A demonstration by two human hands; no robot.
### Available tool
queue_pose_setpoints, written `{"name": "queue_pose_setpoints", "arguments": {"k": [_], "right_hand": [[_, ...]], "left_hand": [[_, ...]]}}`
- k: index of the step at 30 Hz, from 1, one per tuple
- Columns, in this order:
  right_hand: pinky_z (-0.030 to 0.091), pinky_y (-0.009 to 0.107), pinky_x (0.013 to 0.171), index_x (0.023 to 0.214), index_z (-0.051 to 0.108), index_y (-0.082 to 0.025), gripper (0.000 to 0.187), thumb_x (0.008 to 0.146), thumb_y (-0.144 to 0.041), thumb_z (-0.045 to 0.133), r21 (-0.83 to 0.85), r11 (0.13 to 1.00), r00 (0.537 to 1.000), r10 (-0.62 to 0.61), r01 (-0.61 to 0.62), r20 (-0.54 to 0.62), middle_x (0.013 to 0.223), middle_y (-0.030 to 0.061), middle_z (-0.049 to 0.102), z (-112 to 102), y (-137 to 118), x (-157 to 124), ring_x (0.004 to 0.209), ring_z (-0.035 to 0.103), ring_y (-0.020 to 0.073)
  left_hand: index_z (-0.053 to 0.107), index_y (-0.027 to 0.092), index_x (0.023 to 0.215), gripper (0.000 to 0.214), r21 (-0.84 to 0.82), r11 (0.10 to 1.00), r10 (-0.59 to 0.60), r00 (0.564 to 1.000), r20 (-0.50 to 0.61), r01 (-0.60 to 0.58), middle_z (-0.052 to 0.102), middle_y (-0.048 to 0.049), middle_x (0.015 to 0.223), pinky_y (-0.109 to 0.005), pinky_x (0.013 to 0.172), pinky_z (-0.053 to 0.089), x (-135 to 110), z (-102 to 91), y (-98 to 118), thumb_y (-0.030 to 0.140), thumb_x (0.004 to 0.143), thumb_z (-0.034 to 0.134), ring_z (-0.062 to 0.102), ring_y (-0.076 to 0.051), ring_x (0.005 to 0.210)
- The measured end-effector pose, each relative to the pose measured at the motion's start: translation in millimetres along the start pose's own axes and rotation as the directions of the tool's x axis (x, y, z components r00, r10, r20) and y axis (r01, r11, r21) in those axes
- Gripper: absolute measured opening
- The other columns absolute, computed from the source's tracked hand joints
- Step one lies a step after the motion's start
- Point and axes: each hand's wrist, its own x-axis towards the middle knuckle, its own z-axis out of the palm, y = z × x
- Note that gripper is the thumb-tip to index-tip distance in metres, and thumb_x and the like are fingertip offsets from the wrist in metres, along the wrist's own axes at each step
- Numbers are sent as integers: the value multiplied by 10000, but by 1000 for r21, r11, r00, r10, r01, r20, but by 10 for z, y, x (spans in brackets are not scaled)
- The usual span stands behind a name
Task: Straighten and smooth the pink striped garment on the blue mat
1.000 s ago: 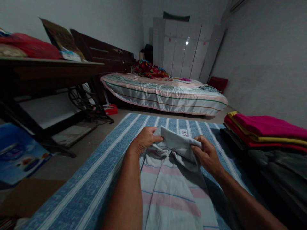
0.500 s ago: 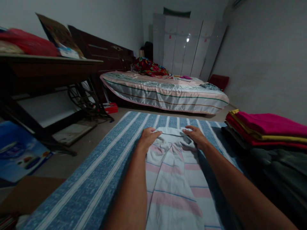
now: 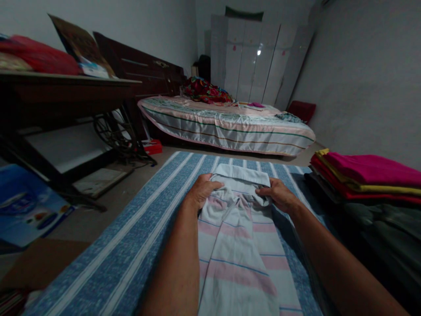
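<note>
A white collared shirt (image 3: 237, 245) with pink bands and thin blue lines lies lengthwise in front of me, its sides folded inward. The collar (image 3: 241, 174) points away from me and stands up a little. My left hand (image 3: 203, 189) is closed on the shirt just below the collar's left end, thumb on top. On the opposite side my right hand (image 3: 277, 193) pinches the cloth under the collar's right end. The fingers beneath the cloth are hidden on both sides. Under the shirt is a blue cover (image 3: 141, 219) with white stripes.
Folded clothes (image 3: 378, 171) in pink, yellow and red are stacked at the right, beside dark garments (image 3: 381, 228). A bed (image 3: 226, 127) stands beyond. To the left are a sewing machine table (image 3: 72, 81) and a blue box (image 3: 29, 204).
The collar has been lifted and spread flatter, reaching farther from me. My right hand has shifted right and slightly nearer, to below the collar end; my left hand has moved little.
</note>
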Motion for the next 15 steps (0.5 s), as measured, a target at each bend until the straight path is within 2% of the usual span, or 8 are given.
{"name": "queue_pose_setpoints", "arguments": {"k": [2,4,7,9,11,13,15], "right_hand": [[449,268,410,766,602,-179,331,495,-309,742,-31,999,998,5,-7,-66,604,3,620,4,21,77,474,555,169],[424,265,395,795,602,-178,352,494,-305,735,-86,996,986,-5,-9,-166,569,3,604,9,56,154,460,545,175],[378,242,415,870,606,-176,388,544,-344,732,-205,978,932,-101,30,-349,552,-9,572,6,121,212,487,538,171],[385,242,469,914,620,-182,389,604,-397,711,-290,954,885,-195,72,-422,602,-4,578,-2,153,191,559,557,175],[423,259,555,941,639,-192,395,637,-437,702,-356,928,862,-268,111,-431,682,12,605,-7,165,129,655,585,187],[455,284,635,986,652,-196,452,629,-462,729,-408,903,873,-301,133,-382,775,31,632,-4,163,51,730,605,200],[479,303,658,1061,643,-189,563,596,-480,769,-397,909,914,-261,125,-309,887,62,641,2,156,-18,783,614,214]], "left_hand": [[644,132,719,199,185,983,28,989,-143,-1,624,-9,602,-272,538,474,50,-17,-28,232,547,644,630,-202,607],[621,142,666,156,322,946,61,958,-279,33,600,-6,587,-265,557,455,112,-49,-65,209,527,643,626,-214,655],[622,150,747,266,424,903,109,913,-394,76,643,-44,700,-278,619,457,188,-105,-108,243,509,697,635,-242,767],[631,151,869,382,470,878,136,899,-417,86,671,-74,803,-279,648,466,205,-132,-119,301,529,718,643,-242,807],[630,147,936,439,472,878,136,908,-397,75,681,-88,849,-277,658,471,191,-143,-120,334,549,721,648,-239,818],[638,141,934,445,457,887,123,920,-373,66,685,-91,852,-281,666,475,161,-141,-116,361,558,731,649,-242,819],[652,129,908,430,443,893,103,928,-358,72,687,-94,845,-288,671,478,132,-130,-110,395,580,731,649,-247,818]]}}
